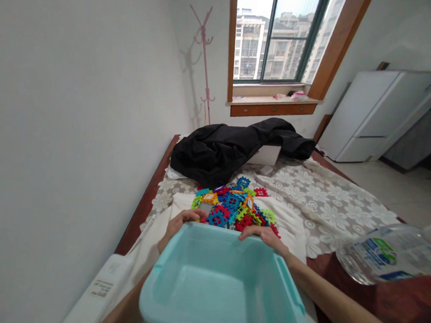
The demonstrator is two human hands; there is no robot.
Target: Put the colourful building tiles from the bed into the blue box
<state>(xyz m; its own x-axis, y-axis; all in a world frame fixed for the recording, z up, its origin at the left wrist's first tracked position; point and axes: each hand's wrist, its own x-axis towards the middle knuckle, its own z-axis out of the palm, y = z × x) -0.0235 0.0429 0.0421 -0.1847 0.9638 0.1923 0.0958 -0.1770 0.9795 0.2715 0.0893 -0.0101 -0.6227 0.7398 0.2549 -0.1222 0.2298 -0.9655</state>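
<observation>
While both hands [225, 228] grip the smooth plastic tub [224, 286] (turquoise), notched blocks [234, 208] lie heaped.

bin [223, 291] bottom cut off, water bottle [391, 252] blurred

A black jacket [235, 145] lay crumpled on the desk [394, 300], and everything else took its place from it. Under it and spreading toward the near edge ran a lace cloth with a flower pattern [321, 194]. A white box [264, 155] showed from beneath the jacket's right part. Behind the jacket, against the wall, stood a pink coat stand [205, 56], and to the right of that a window [277, 34] with a wooden sill. Far right of the jacket stood a white cabinet [376, 112]. Nearer than the jacket, at the right, lay a clear plastic water bottle [391, 252] on its side.
</observation>
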